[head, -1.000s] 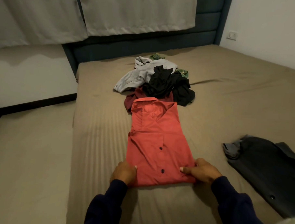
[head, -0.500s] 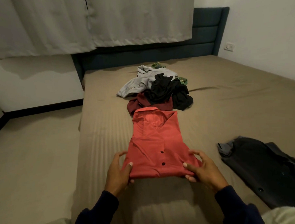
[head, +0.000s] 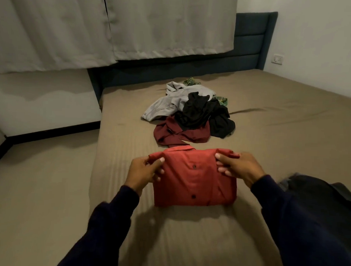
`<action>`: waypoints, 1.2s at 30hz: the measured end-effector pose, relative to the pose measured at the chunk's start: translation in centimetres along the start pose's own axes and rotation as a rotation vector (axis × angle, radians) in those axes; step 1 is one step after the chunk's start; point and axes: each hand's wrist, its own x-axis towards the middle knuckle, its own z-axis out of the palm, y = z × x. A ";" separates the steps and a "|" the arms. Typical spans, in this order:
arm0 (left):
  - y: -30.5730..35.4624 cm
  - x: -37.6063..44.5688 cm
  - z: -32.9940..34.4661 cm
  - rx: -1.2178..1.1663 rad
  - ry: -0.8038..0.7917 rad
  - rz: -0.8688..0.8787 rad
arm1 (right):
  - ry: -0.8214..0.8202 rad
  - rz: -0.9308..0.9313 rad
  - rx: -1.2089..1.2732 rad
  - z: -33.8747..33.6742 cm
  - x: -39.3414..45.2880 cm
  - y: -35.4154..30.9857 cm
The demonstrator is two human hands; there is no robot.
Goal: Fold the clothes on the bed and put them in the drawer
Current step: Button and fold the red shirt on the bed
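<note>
On the bed (head: 271, 121), the left hand (head: 142, 172) and right hand (head: 240, 168) each pinch the far corners of a half-folded red shirt (head: 194, 180), seemingly finishing its fold; next, probably smoothing it before the drawer.

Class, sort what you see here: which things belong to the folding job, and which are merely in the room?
Part of the job:
red shirt, held by left hand and right hand
unfolded pile
dark garment at the right edge
bed

Just there:
curtains
headboard
wall socket
</note>
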 end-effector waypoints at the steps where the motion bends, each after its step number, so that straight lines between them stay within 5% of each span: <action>1: -0.4 2.6 0.6 0.030 0.032 -0.002 | 0.039 -0.010 -0.038 0.7 2.3 -0.2; 8: -4.9 15.3 2.6 0.381 0.155 -0.063 | 0.132 -0.054 -0.289 3.9 15.4 1.6; 13: -8.4 16.7 2.9 0.347 0.111 -0.253 | 0.241 -0.062 -0.657 2.7 17.3 5.1; 16: -10.4 17.1 3.3 0.308 0.085 -0.357 | 0.278 0.025 -0.590 2.3 16.4 7.2; 21: -10.3 17.4 4.5 0.005 0.074 -0.472 | 0.091 0.124 -0.230 3.1 15.9 7.4; 29: -10.5 14.8 6.0 0.252 0.314 -0.114 | 0.205 -0.138 -0.507 3.1 17.1 8.5; 36: -10.2 16.0 2.5 -0.200 -0.222 -0.261 | -0.176 -0.160 -0.181 1.3 17.2 7.7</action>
